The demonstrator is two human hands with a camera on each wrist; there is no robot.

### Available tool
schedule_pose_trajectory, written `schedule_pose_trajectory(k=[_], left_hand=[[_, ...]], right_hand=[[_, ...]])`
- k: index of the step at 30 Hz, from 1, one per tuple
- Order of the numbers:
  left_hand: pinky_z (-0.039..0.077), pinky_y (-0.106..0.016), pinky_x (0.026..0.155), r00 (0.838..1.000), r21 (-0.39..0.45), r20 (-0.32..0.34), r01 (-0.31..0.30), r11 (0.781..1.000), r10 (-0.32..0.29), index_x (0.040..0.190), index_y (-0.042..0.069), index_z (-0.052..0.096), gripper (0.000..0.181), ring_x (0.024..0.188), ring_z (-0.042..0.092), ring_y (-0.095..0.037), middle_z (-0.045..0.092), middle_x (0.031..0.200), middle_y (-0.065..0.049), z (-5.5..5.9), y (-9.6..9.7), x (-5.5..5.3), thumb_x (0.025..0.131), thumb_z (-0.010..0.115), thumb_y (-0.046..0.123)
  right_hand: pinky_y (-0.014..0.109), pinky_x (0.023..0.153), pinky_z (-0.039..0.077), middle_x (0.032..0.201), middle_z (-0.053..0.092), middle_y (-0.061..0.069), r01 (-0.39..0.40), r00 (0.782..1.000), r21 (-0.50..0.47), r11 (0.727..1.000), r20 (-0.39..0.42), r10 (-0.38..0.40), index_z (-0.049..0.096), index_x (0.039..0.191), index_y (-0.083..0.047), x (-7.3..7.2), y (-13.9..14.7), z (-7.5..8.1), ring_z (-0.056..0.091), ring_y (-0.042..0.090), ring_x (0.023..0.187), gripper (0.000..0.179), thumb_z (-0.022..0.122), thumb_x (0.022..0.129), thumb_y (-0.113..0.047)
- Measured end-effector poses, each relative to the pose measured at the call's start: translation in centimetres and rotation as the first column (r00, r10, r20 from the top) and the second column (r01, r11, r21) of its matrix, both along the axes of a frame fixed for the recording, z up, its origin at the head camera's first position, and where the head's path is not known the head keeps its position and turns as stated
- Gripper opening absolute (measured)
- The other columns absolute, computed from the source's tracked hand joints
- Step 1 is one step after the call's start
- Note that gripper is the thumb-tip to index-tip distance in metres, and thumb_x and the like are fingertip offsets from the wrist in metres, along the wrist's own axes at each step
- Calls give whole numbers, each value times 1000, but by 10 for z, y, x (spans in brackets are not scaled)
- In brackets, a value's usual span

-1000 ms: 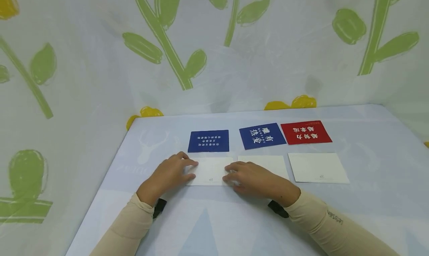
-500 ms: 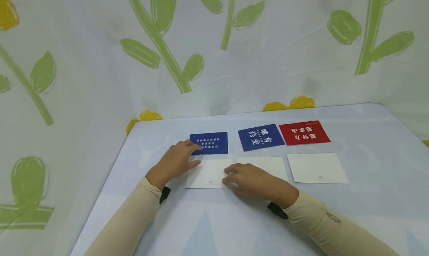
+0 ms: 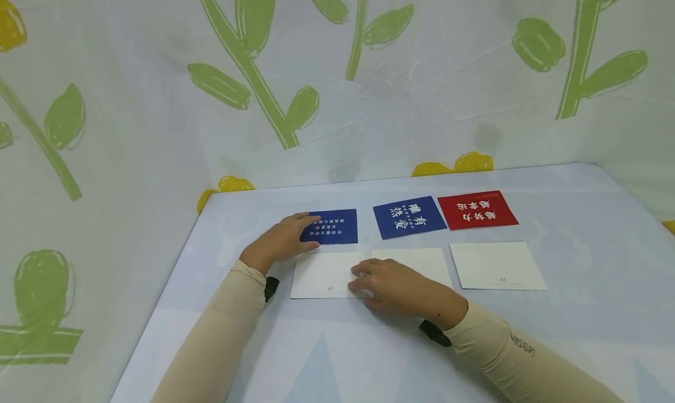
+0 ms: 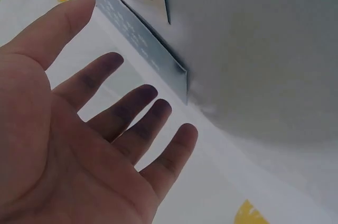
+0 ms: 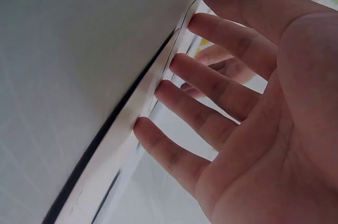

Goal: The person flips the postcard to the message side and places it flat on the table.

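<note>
My left hand (image 3: pixel 285 237) reaches over the left end of a blue card (image 3: pixel 340 230) with white characters, thumb and fingers spread. In the left wrist view the fingers of the left hand (image 4: pixel 90 145) are loosely extended beside that card (image 4: pixel 134 31), nothing gripped. Just below it lies a white card (image 3: pixel 321 274) with a small dark mark. My right hand (image 3: pixel 403 287) rests its fingertips at this white card's right end and covers part of a second white card (image 3: pixel 416 261). The right wrist view shows the right hand (image 5: pixel 264 123) with relaxed, separated fingers along the card edge.
A third white card (image 3: pixel 495 265) lies to the right. Behind the white row are a tilted blue card (image 3: pixel 409 217) and a red card (image 3: pixel 477 209). The pale table (image 3: pixel 348 350) meets a leaf-patterned cloth wall (image 3: pixel 369 122) at the back and left.
The left hand has left the left white card's edge and moved forward onto the left end of the blue card. My right hand stays where it was.
</note>
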State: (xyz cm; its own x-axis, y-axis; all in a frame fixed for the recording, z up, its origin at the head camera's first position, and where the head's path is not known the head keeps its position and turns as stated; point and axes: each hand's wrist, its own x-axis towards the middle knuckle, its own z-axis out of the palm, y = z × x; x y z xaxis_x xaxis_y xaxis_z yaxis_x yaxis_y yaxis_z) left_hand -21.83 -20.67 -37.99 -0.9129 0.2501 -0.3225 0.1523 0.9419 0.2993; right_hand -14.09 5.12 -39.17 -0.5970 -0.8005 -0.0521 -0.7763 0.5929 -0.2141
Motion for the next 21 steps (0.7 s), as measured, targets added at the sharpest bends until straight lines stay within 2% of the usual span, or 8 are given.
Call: schedule_pose_trajectory(k=[2,10,14,21], left_hand=[[29,-55,120,1000,15,9,-6,1000,6,155,25,38,70,151,29,-36,28,164,-12,-1,-1,-2,94,69,39],[30,-54,120,999,67,21,-25,997,24,151,20,46,67,148,35,-34,39,159,-12,-7,-2,-3,91,74,31],[33,-53,118,1000,62,-10,-18,998,18,147,20,50,65,146,37,-34,39,159,-12,-10,-2,-2,89,77,31],[37,-53,116,998,41,-68,6,999,-3,142,18,56,60,142,44,-35,47,153,-13,-12,-1,0,88,78,30]], right_hand=[[43,106,49,135,64,5,0,1000,2,1000,-1,0,71,122,-21,0,0,0,59,25,128,30,72,92,-25],[42,106,50,135,64,4,1,1000,5,1000,-17,-1,71,122,-21,0,-1,-2,59,24,128,30,72,92,-26],[42,105,50,134,65,5,6,1000,-2,1000,-19,-6,72,121,-20,0,-1,-1,60,24,127,30,72,92,-25],[43,106,50,134,65,4,15,1000,13,1000,-8,-15,72,121,-21,0,-3,-1,59,25,128,30,73,91,-26]])
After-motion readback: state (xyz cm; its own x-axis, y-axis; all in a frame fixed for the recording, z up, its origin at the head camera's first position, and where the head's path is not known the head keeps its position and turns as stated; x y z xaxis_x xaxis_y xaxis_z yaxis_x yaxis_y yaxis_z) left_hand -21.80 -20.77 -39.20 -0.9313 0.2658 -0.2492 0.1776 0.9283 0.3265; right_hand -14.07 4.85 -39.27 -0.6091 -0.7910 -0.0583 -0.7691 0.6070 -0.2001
